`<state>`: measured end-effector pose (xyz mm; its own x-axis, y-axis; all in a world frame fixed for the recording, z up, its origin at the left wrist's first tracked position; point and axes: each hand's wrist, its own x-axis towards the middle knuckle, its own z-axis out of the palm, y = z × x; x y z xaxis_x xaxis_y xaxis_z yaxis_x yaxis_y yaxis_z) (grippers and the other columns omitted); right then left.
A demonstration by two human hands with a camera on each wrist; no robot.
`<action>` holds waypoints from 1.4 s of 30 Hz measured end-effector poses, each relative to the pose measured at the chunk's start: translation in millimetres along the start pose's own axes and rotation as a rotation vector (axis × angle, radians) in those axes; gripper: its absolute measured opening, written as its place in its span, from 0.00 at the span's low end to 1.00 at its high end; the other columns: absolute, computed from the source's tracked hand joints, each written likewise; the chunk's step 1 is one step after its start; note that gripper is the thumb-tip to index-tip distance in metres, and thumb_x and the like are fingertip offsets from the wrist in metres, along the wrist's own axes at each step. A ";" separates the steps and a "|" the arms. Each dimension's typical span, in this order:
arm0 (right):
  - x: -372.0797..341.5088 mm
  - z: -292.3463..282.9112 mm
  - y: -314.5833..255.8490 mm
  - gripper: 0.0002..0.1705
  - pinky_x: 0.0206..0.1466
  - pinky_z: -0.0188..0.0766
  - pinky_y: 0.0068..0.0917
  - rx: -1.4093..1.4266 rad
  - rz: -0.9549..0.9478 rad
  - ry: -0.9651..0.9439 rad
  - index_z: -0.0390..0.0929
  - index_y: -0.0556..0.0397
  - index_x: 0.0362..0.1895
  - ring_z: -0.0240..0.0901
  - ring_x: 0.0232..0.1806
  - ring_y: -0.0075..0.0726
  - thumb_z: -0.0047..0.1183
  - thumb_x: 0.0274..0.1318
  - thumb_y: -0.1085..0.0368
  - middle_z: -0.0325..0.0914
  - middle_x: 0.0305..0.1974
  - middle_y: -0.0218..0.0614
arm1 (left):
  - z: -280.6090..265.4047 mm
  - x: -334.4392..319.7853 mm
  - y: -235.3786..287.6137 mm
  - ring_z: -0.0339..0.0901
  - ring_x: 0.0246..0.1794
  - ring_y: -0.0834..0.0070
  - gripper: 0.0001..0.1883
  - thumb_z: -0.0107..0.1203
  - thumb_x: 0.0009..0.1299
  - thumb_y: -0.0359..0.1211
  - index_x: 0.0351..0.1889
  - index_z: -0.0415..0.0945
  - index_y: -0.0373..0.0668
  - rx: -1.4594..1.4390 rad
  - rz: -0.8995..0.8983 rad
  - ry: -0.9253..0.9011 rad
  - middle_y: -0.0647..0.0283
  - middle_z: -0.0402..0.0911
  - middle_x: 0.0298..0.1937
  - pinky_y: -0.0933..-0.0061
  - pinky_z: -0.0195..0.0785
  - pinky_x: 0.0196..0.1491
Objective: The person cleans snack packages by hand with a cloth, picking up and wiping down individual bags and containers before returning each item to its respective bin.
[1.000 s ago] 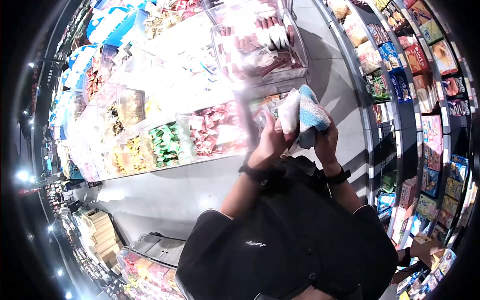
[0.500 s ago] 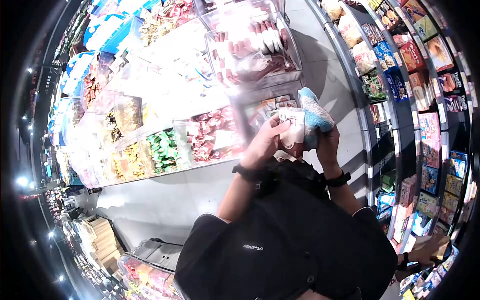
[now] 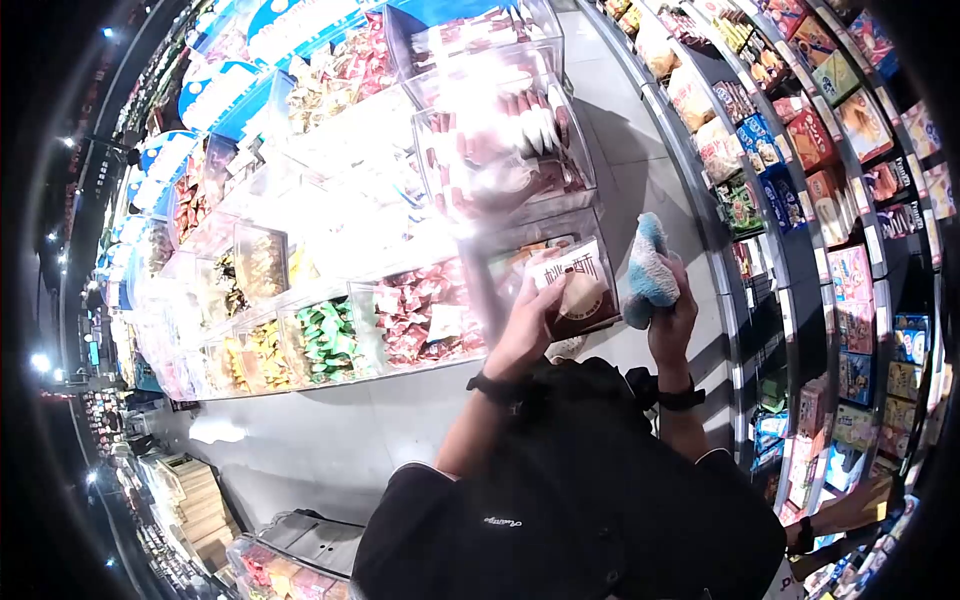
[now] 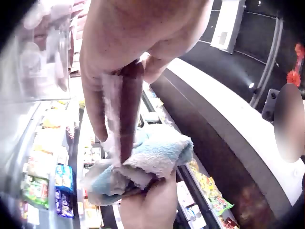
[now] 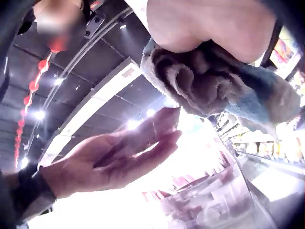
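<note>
My left hand (image 3: 527,325) pinches a flat, brown-and-white snack packet (image 3: 582,300), thumb across its front, dark printed characters facing up. In the left wrist view the packet (image 4: 125,114) is seen edge-on under the left hand (image 4: 143,28). A bunched blue-and-white towel (image 3: 648,268) is gripped by my right hand (image 3: 675,315), a little to the right of the packet. The right wrist view shows the crumpled folds of the towel (image 5: 214,88) under the right hand (image 5: 209,24). Just beyond the packet is a clear bin (image 3: 505,243) with packets inside.
Clear bins of wrapped sweets (image 3: 335,332) line the brightly lit display on the left. A taller clear bin of red-and-white packets (image 3: 530,135) stands ahead. Snack shelves (image 3: 735,300) run along the right across a grey floor (image 3: 640,130). Another person's arm (image 3: 840,515) reaches in at lower right.
The towel and packet, earlier close together, have come apart: my right hand has drawn the towel right. The packet has turned so its printed front faces up.
</note>
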<state>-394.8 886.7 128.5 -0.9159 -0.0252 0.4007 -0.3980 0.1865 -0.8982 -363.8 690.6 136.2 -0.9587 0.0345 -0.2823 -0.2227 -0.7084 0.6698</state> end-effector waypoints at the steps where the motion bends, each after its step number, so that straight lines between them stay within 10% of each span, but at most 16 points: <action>1: 2.8 -2.3 -0.8 0.18 0.68 0.53 0.44 -0.047 -0.042 -0.007 0.73 0.60 0.52 0.67 0.61 0.47 0.43 0.57 0.74 0.76 0.52 0.44 | -8.4 1.0 -2.1 0.69 0.57 0.73 0.23 0.46 0.74 0.30 0.66 0.54 0.44 0.024 -0.045 -0.030 0.60 0.71 0.56 0.71 0.64 0.58; 11: -6.7 34.0 -14.3 0.25 0.61 0.63 0.44 -0.134 -0.232 -0.310 0.75 0.56 0.52 0.68 0.57 0.57 0.44 0.46 0.80 0.74 0.52 0.52 | -12.4 16.5 -24.1 0.68 0.57 0.71 0.22 0.41 0.76 0.38 0.66 0.50 0.47 0.315 0.085 -0.183 0.60 0.66 0.58 0.69 0.66 0.57; 16: -10.4 34.3 -9.9 0.26 0.60 0.65 0.41 0.007 -0.105 -0.382 0.75 0.56 0.51 0.70 0.56 0.54 0.45 0.44 0.83 0.76 0.50 0.49 | 3.8 23.0 0.8 0.71 0.50 0.76 0.18 0.44 0.74 0.37 0.58 0.62 0.37 0.108 0.020 0.046 0.60 0.70 0.51 0.74 0.67 0.52; 21: -23.2 8.2 32.1 0.22 0.57 0.66 0.27 0.415 0.302 -0.311 0.70 0.57 0.57 0.70 0.52 0.27 0.41 0.57 0.80 0.75 0.51 0.33 | -43.6 87.9 5.5 0.73 0.45 0.71 0.19 0.41 0.72 0.34 0.59 0.59 0.36 0.303 0.341 0.176 0.56 0.72 0.50 0.70 0.71 0.51; 25: -35.0 -22.9 59.1 0.19 0.55 0.65 0.25 0.399 0.403 -0.222 0.69 0.57 0.58 0.69 0.51 0.25 0.47 0.63 0.69 0.75 0.50 0.32 | -89.4 169.8 27.5 0.71 0.53 0.70 0.22 0.37 0.72 0.34 0.61 0.61 0.35 -0.212 0.272 -0.142 0.56 0.72 0.55 0.71 0.68 0.55; 28: -43.7 -35.2 71.6 0.18 0.53 0.67 0.25 0.494 0.405 -0.163 0.70 0.56 0.58 0.70 0.49 0.24 0.47 0.64 0.69 0.75 0.50 0.31 | -24.2 153.0 72.7 0.65 0.60 0.72 0.23 0.25 0.78 0.44 0.64 0.57 0.42 -0.049 0.490 0.100 0.59 0.66 0.62 0.71 0.59 0.64; 30: -49.1 -40.2 69.9 0.17 0.52 0.67 0.24 0.425 0.460 -0.127 0.70 0.56 0.56 0.70 0.47 0.24 0.45 0.64 0.69 0.75 0.48 0.29 | -97.9 226.8 36.5 0.65 0.58 0.71 0.22 0.36 0.76 0.43 0.62 0.58 0.38 -0.625 0.510 -0.118 0.55 0.66 0.60 0.72 0.60 0.62; 37: -57.4 -48.2 84.6 0.17 0.50 0.67 0.24 0.312 0.448 -0.113 0.70 0.57 0.56 0.68 0.47 0.22 0.45 0.65 0.67 0.73 0.49 0.29 | -107.9 167.1 4.5 0.60 0.63 0.44 0.33 0.54 0.67 0.33 0.65 0.53 0.25 1.202 0.617 0.631 0.32 0.64 0.59 0.58 0.48 0.67; 40: -52.2 -39.5 83.3 0.14 0.32 0.66 0.17 0.405 0.440 -0.096 0.72 0.56 0.50 0.72 0.37 0.19 0.45 0.67 0.61 0.76 0.40 0.28 | -95.1 128.1 3.2 0.60 0.64 0.48 0.32 0.53 0.66 0.30 0.66 0.55 0.28 1.118 0.648 0.606 0.37 0.66 0.59 0.60 0.48 0.68; 42: -51.8 -42.7 84.5 0.17 0.43 0.69 0.23 0.460 0.493 -0.162 0.69 0.56 0.53 0.71 0.45 0.25 0.47 0.66 0.59 0.74 0.46 0.32 | -71.4 84.1 6.6 0.69 0.56 0.55 0.21 0.49 0.64 0.25 0.56 0.68 0.32 1.064 0.739 0.535 0.47 0.74 0.53 0.63 0.59 0.61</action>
<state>-378.7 945.6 39.6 -0.9776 -0.1970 -0.0740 0.1178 -0.2208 -0.9682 -433.2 638.5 67.9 -0.7824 -0.5473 0.2971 0.0408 0.4310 0.9014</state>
